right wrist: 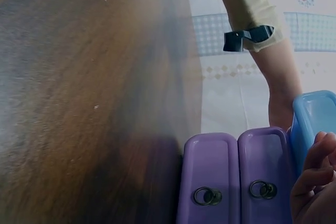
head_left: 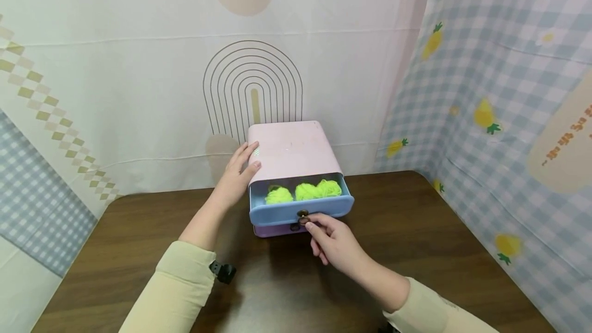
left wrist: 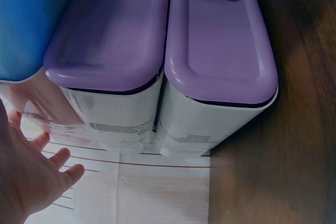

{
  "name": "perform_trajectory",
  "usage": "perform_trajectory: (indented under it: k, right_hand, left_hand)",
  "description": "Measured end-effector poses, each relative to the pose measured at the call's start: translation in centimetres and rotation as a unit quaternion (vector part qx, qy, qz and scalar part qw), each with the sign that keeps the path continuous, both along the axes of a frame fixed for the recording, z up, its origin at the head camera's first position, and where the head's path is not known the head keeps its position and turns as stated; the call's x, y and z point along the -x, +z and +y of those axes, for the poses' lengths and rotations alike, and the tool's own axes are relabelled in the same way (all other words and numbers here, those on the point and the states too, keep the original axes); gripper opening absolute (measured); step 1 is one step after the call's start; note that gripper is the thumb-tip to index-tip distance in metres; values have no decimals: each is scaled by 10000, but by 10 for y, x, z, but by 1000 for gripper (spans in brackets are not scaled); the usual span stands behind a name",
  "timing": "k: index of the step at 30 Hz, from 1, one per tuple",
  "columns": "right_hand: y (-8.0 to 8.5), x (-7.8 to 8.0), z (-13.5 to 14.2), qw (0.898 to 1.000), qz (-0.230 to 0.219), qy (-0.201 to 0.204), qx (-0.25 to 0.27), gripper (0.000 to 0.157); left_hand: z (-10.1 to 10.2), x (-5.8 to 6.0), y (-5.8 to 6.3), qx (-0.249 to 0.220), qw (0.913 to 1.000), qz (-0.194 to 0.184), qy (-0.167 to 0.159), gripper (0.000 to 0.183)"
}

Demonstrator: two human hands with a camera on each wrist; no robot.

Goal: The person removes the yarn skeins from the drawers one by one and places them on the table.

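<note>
A pink-topped drawer box [head_left: 293, 148] stands on the table, its blue top drawer [head_left: 277, 214] partly pulled out. Inside lie bright yellow-green yarn balls [head_left: 279, 196], one at the left and two side by side at the right. My right hand [head_left: 339, 244] pinches the metal ring pull [head_left: 303, 221] on the drawer's front between thumb and forefinger. With its fingers extended, my left hand [head_left: 235, 179] rests on the box's left upper edge. Below the blue drawer, two purple drawers [left wrist: 113, 35] are closed, each with its own ring pull [right wrist: 206, 196].
The dark wooden table [head_left: 259, 287] reaches out on both sides of the box. Behind the box hangs a pale patterned cloth [head_left: 139, 91], and a checked cloth [head_left: 476, 55] closes off the right side.
</note>
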State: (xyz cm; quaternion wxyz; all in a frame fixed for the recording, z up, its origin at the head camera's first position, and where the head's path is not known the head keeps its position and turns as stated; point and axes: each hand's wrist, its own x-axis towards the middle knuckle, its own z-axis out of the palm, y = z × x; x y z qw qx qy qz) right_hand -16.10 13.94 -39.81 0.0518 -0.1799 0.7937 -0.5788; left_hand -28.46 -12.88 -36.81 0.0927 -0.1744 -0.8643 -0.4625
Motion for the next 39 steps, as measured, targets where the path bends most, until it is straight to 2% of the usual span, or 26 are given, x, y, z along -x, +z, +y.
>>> perform_trajectory:
  k: [8, 18, 27, 34, 39]
  right_hand:
    - [2, -16, 5, 10000, -41, 67, 18, 27]
    - [0, -28, 10, 9995, -236, 152, -129, 30]
    - [-1, -29, 12, 9993, -127, 245, -258, 29]
    - [2, -32, 17, 9986, -81, 92, -520, 33]
    - [6, -34, 22, 9986, -24, -25, -523, 30]
  left_hand:
    - [1, 0, -1, -7, 10000, -30, 10, 59]
    - [2, -3, 0, -135, 9998, -136, -69, 61]
    - [2, -2, 0, -130, 9998, -126, -54, 61]
    - [2, 0, -2, -73, 9999, -71, -46, 62]
    - [1, 0, -2, -92, 9999, -81, -60, 62]
